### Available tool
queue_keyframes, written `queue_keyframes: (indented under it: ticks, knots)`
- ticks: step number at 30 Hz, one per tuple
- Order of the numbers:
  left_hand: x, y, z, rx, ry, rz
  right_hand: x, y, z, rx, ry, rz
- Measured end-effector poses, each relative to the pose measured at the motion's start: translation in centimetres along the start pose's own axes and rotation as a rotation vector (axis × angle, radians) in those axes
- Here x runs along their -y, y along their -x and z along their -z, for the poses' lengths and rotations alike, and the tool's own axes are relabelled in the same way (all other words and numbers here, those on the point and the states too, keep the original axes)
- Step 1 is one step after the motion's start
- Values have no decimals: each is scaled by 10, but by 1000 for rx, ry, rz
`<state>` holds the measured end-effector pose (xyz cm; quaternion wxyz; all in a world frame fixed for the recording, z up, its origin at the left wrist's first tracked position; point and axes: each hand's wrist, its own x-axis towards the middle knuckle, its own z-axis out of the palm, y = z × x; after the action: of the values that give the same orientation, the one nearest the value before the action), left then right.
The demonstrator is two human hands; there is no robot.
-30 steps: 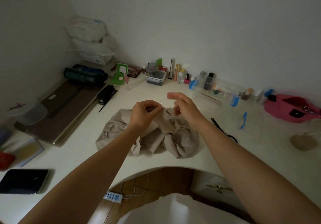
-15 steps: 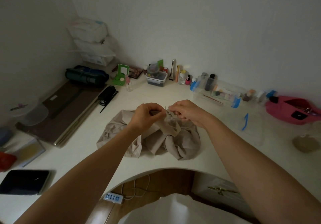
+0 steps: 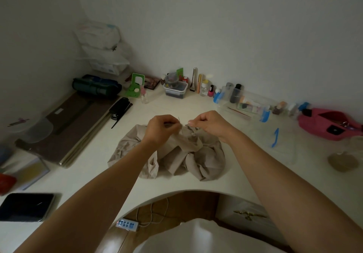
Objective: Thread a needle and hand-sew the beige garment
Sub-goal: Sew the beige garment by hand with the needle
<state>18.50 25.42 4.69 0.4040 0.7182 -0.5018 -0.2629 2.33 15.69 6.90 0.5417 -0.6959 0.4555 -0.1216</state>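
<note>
The beige garment (image 3: 176,154) lies crumpled on the white desk (image 3: 245,154), with one fold lifted towards my hands. My left hand (image 3: 161,129) pinches a thin needle (image 3: 179,119), which points upward just above that fold. My right hand (image 3: 208,124) is close to the right of the needle with its fingers curled. Its thumb and forefinger pinch what seems to be the thread, which is too fine to see clearly. Both hands hover over the garment's far edge, a small gap between them.
Bottles and small boxes (image 3: 176,90) line the back wall. A pink case (image 3: 330,123) is at the right, a clear bag with a blue clip (image 3: 276,137) nearer. Dark boards (image 3: 64,129), a black comb (image 3: 120,108) and a phone (image 3: 25,206) lie left. The desk's curved cut-out edge (image 3: 186,191) is below.
My right hand, raised with fingers spread a second ago, came down to the needle, curled its fingers and now sits slightly to its right. My left hand stayed put.
</note>
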Motion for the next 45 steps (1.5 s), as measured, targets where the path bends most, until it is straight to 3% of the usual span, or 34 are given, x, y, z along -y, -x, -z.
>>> queue_keyframes:
  ticks: [6, 9, 14, 18, 24, 28, 35, 45]
  knots:
    - [-7, 4, -2, 157, -92, -101, 3, -5, -3, -86, 20, 48]
    - [-11, 2, -7, 193, -188, -98, 11, -6, -9, -53, 48, 116]
    - [-8, -4, -5, 73, -205, 22, 11, -1, -11, 25, 19, 140]
    - [-3, -2, -1, -50, -19, 70, -1, -1, -8, 5, 34, 63]
    - [-7, 4, -3, 102, -122, -74, -3, -7, -10, -111, 47, 20]
    - [-9, 2, -10, 135, -262, -58, 8, -4, -15, -65, 50, 101]
    - [-4, -1, -4, -84, -2, 112, -3, 5, -10, 44, 19, 92]
    - [-5, 3, -10, -147, 253, 107, -2, 7, -8, 153, 14, -66]
